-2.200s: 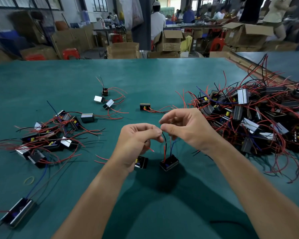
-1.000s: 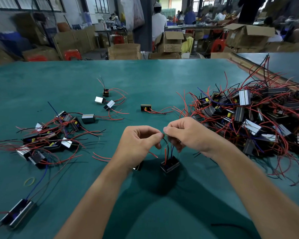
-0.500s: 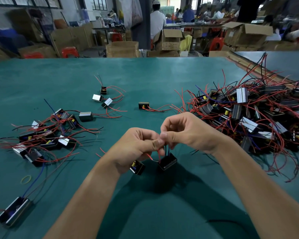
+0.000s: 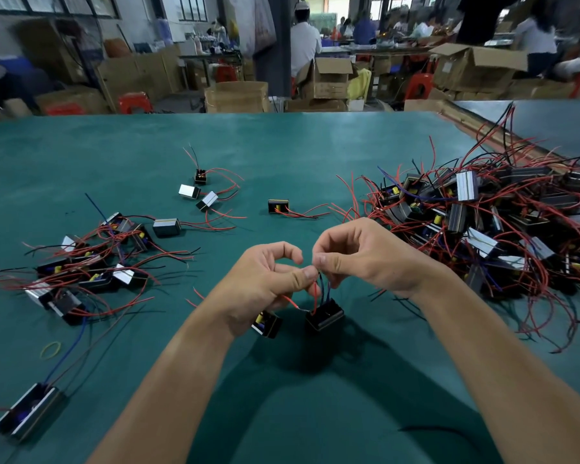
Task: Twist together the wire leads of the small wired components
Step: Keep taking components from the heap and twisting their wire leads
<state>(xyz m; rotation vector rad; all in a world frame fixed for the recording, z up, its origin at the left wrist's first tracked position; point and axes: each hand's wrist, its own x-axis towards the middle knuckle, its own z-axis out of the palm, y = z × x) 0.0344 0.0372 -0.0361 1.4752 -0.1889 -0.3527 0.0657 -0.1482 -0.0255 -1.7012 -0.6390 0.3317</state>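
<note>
The left hand and right hand meet above the bench, each pinching the leads between thumb and forefinger. The leads rise from a black component standing on the bench. A second component lies just beside it, under the left hand.

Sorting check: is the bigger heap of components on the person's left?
No, the bigger heap lies at the right, the smaller cluster at the left.
</note>
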